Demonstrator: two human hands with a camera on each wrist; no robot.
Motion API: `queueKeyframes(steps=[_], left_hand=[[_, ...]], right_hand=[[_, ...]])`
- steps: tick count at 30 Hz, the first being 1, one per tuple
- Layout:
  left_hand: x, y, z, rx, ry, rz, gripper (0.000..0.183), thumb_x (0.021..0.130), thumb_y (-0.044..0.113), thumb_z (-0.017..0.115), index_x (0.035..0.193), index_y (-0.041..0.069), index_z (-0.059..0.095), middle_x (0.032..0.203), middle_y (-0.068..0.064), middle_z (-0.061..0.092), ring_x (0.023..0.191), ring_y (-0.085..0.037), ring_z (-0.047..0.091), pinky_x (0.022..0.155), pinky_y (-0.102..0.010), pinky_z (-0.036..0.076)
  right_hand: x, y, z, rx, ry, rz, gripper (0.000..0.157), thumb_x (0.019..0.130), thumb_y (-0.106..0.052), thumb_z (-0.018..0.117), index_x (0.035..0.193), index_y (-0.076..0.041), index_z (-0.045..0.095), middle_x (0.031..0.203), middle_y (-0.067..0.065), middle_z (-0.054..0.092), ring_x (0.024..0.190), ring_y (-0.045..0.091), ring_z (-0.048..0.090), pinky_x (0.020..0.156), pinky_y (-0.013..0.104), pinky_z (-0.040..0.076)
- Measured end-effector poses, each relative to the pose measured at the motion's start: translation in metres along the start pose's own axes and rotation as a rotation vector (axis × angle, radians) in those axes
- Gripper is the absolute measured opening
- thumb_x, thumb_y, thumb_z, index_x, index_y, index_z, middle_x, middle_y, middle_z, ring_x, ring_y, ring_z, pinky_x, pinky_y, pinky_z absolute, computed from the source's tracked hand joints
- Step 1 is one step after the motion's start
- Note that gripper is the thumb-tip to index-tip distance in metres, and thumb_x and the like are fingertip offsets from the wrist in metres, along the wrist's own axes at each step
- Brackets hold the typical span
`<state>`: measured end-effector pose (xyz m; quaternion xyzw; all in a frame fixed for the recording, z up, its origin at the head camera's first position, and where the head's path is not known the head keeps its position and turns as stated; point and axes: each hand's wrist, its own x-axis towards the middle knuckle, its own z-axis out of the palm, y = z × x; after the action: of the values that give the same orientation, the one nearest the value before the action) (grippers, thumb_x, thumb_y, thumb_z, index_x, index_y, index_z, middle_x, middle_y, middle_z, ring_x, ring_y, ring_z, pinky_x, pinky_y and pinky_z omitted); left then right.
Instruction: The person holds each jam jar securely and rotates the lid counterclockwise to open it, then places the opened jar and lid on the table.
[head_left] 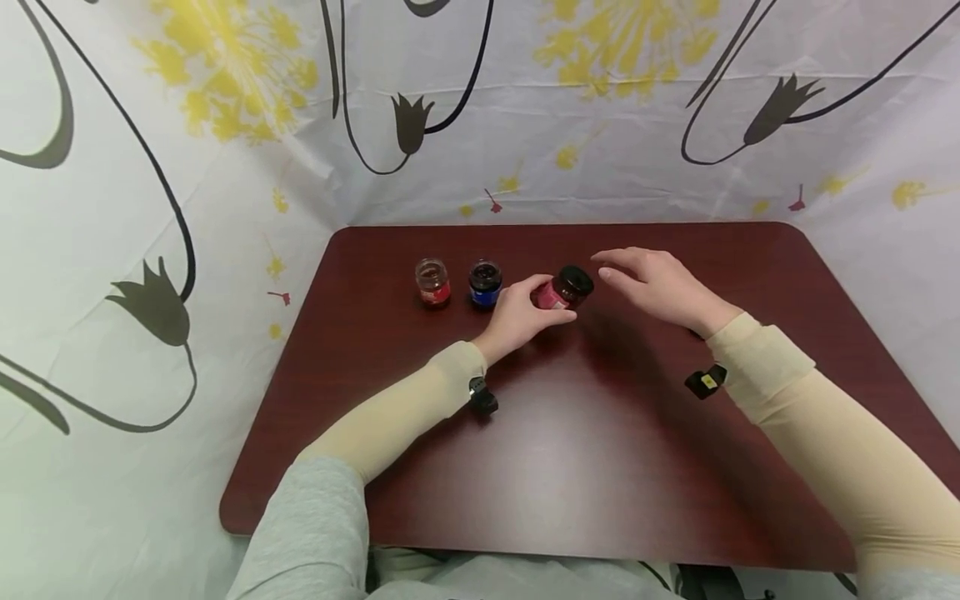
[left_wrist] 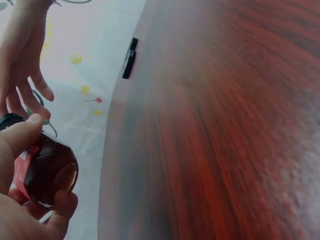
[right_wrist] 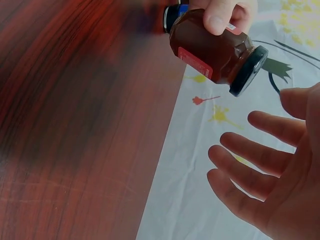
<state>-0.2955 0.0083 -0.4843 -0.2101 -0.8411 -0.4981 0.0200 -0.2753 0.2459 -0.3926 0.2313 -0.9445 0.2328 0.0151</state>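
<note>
Tilted above the table, a glass jar (head_left: 553, 295) with dark brown contents, a red label and a black lid (head_left: 576, 281) is gripped by my left hand (head_left: 517, 317). In the left wrist view the thumb and fingers wrap the jar (left_wrist: 52, 172). My right hand (head_left: 660, 287) is just right of the lid, its fingers spread and slightly bent, holding nothing. The right wrist view shows a gap between the right hand (right_wrist: 270, 170) and the jar's lid (right_wrist: 249, 71).
Left of the held jar stand a dark jar with a blue label (head_left: 485, 283) and a clear glass jar with a red label (head_left: 432, 283). A small black bar-shaped object (left_wrist: 130, 58) lies near the edge of the brown table (head_left: 570, 467). Patterned cloth (head_left: 480, 125) hangs behind.
</note>
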Motion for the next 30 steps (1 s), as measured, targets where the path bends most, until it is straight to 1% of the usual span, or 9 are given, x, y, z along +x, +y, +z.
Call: queueKeyframes(steps=[4, 7, 12, 17, 24, 26, 30], left_hand=[[-0.006, 0.0, -0.007, -0.005, 0.003, -0.022, 0.07, 0.063, 0.058, 0.073, 0.122, 0.028, 0.053, 0.109, 0.013, 0.056, 0.092, -0.007, 0.054, 0.072, -0.022, 0.048], [-0.01, -0.001, -0.01, -0.006, 0.001, -0.035, 0.069, 0.064, 0.057, 0.073, 0.123, 0.027, 0.053, 0.11, 0.013, 0.056, 0.094, -0.007, 0.053, 0.074, -0.022, 0.048], [-0.016, 0.001, -0.016, 0.013, 0.009, -0.035, 0.068, 0.062, 0.059, 0.073, 0.12, 0.026, 0.056, 0.106, 0.013, 0.057, 0.09, -0.004, 0.053, 0.071, -0.021, 0.048], [-0.02, 0.004, -0.021, 0.025, 0.022, -0.03, 0.065, 0.062, 0.059, 0.073, 0.116, 0.027, 0.057, 0.103, 0.014, 0.057, 0.087, -0.005, 0.053, 0.068, -0.022, 0.048], [-0.025, 0.004, -0.026, 0.037, 0.021, -0.03, 0.063, 0.062, 0.059, 0.073, 0.114, 0.028, 0.057, 0.101, 0.014, 0.057, 0.086, -0.008, 0.055, 0.067, -0.023, 0.048], [-0.027, 0.004, -0.028, 0.041, 0.021, -0.028, 0.062, 0.062, 0.059, 0.073, 0.113, 0.027, 0.058, 0.1, 0.014, 0.057, 0.086, -0.009, 0.055, 0.066, -0.023, 0.048], [-0.029, 0.005, -0.03, 0.052, 0.021, -0.028, 0.063, 0.06, 0.061, 0.073, 0.112, 0.028, 0.058, 0.099, 0.014, 0.057, 0.085, -0.009, 0.055, 0.065, -0.023, 0.048]], right_hand=[[0.003, -0.006, 0.003, 0.027, -0.011, -0.002, 0.039, 0.092, -0.05, 0.039, 0.129, -0.038, 0.046, 0.128, -0.01, 0.048, 0.113, 0.014, 0.048, 0.087, 0.046, 0.04], [0.006, -0.011, 0.005, 0.033, -0.019, -0.003, 0.038, 0.093, -0.051, 0.037, 0.129, -0.039, 0.045, 0.128, -0.007, 0.049, 0.11, 0.014, 0.05, 0.085, 0.045, 0.04], [0.01, -0.017, 0.011, 0.025, -0.048, 0.011, 0.041, 0.092, -0.055, 0.034, 0.13, -0.04, 0.043, 0.129, -0.006, 0.049, 0.108, 0.014, 0.052, 0.085, 0.046, 0.041], [0.014, -0.022, 0.014, 0.022, -0.052, -0.008, 0.041, 0.092, -0.055, 0.035, 0.129, -0.041, 0.043, 0.127, -0.008, 0.05, 0.105, 0.013, 0.054, 0.084, 0.044, 0.041], [0.015, -0.032, 0.019, 0.032, -0.064, -0.041, 0.046, 0.091, -0.055, 0.036, 0.131, -0.033, 0.046, 0.122, -0.008, 0.053, 0.103, 0.012, 0.055, 0.084, 0.044, 0.042], [0.016, -0.033, 0.022, 0.033, -0.07, -0.046, 0.048, 0.091, -0.056, 0.037, 0.131, -0.03, 0.047, 0.12, -0.008, 0.055, 0.101, 0.011, 0.055, 0.082, 0.042, 0.043], [0.018, -0.035, 0.028, 0.038, -0.082, -0.057, 0.052, 0.09, -0.058, 0.036, 0.131, -0.029, 0.047, 0.115, -0.008, 0.057, 0.094, 0.007, 0.056, 0.077, 0.038, 0.045]])
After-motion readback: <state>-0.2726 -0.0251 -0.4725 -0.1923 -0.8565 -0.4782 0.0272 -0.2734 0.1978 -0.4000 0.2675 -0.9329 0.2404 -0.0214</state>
